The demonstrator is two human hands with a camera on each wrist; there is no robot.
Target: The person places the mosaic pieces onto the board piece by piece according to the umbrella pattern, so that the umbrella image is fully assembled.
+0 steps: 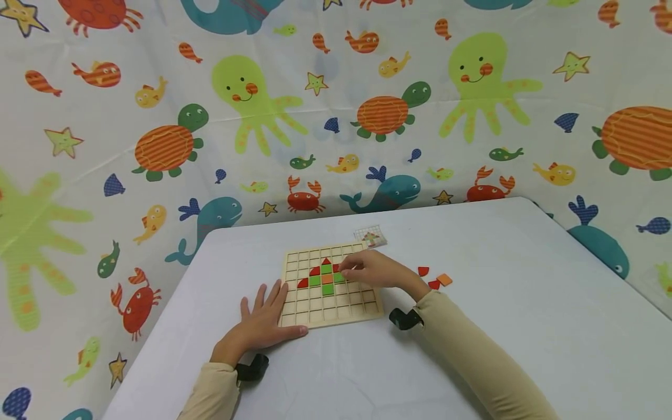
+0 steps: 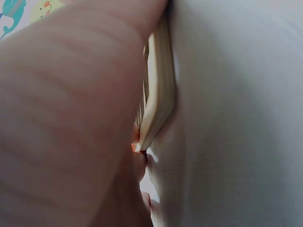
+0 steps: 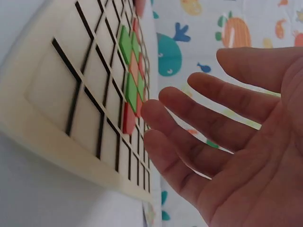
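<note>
A wooden grid board (image 1: 341,311) lies on the table, with a pattern of coloured tiles in its cells. An orange square tile (image 1: 327,279) sits amid several green square tiles (image 1: 328,289). Red tiles, one a triangle (image 1: 326,262) at the top and others with a curved side (image 1: 303,283), flank them. My left hand (image 1: 262,324) rests at the board's lower left edge, fingers spread and thumb along the near side. Over the right part of the pattern hovers my right hand (image 1: 374,268). In the right wrist view its loosely bent fingers (image 3: 199,151) hold nothing, near a red tile (image 3: 128,119).
Loose red tiles (image 1: 423,271) and an orange square tile (image 1: 444,279) lie right of the board on the white table (image 1: 525,326). Behind the board is a small pattern card (image 1: 374,233). A sea-animal curtain (image 1: 336,128) hangs behind the table.
</note>
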